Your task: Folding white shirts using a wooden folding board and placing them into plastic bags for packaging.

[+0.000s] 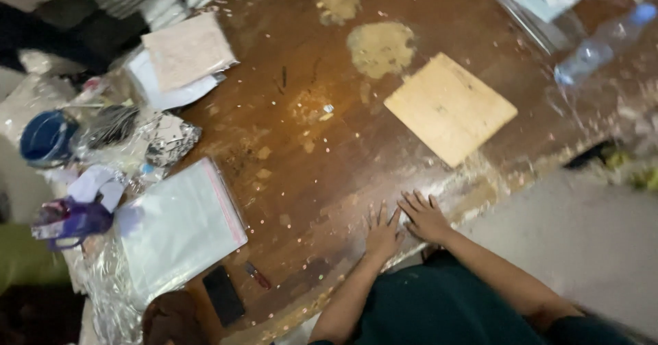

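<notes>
My left hand (382,234) and my right hand (425,217) lie flat, palms down, side by side on the near edge of a worn brown wooden table (308,153). Both hold nothing, and their fingers are spread. A square light wooden board (449,108) lies on the table beyond my right hand, apart from it. My dark green clothing fills the bottom of the view.
A stack of clear plastic bags (179,225) lies at the left, with a black phone (223,295) and a small red-handled tool (258,275) below it. Paper sheets (186,51), a blue tub (46,137) and clutter sit far left. A plastic bottle (600,46) lies top right.
</notes>
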